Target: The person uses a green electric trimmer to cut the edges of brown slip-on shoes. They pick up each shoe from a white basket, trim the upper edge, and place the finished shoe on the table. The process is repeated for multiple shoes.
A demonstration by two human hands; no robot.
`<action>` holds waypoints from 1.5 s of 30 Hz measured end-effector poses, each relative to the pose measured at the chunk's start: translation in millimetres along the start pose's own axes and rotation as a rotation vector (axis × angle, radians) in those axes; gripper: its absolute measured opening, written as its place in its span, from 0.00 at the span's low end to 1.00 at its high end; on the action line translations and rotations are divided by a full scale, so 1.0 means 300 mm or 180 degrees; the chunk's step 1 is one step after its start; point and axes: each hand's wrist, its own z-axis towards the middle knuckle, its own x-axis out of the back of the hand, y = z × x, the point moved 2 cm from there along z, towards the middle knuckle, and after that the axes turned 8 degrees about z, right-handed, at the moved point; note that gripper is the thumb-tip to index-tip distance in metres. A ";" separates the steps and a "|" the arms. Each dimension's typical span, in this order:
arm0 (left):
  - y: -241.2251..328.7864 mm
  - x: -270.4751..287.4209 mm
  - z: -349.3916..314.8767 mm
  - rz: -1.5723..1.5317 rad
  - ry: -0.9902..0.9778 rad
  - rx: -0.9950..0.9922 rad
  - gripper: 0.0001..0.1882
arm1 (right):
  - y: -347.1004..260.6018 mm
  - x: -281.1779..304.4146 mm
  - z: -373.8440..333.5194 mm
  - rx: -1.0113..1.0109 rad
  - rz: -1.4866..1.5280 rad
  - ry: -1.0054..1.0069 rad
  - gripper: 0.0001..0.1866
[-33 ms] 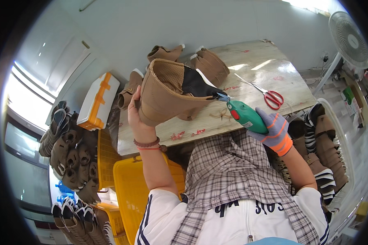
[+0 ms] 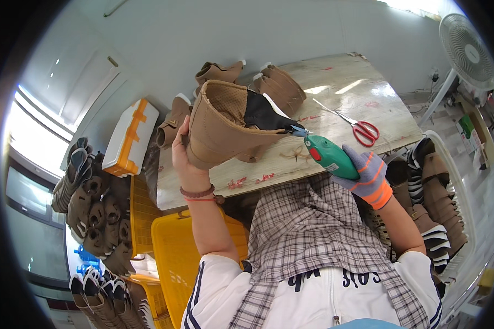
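My bare left hand [image 2: 184, 145] is closed round the heel side of a brown boot upper [image 2: 217, 129], held tilted above the table. Its perforated tan lining and a black inner piece show through the opening. In my right hand [image 2: 365, 175], in a grey glove with orange bands, are green cordless electric scissors [image 2: 330, 155] with a red button. Their blue-grey blades touch the upper's right-hand edge, by the black material. Whether the blades are closed is too small to tell. Red-handled scissors [image 2: 364, 131] lie on the table to the right.
More brown uppers [image 2: 280, 90] lie at the back of the wooden table [image 2: 362, 93]. A white and orange box [image 2: 130, 137] stands left, above yellow crates [image 2: 173, 257]. Stacked uppers [image 2: 101, 214] fill the left side, others [image 2: 436, 186] sit in a white-rimmed container at right. A fan [image 2: 471, 54] stands far right.
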 end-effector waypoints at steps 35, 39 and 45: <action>-0.284 -0.044 0.071 0.0249 -0.0662 0.0488 0.21 | -0.005 -0.005 0.067 -0.0391 0.0517 0.0154 0.34; -0.303 -0.060 0.053 0.0707 -0.0847 0.0218 0.22 | -0.004 -0.018 0.081 -0.0714 0.0836 0.0183 0.33; -0.359 -0.076 0.009 0.1354 -0.1041 -0.0019 0.23 | 0.001 -0.045 0.095 -0.1417 0.1320 0.0097 0.33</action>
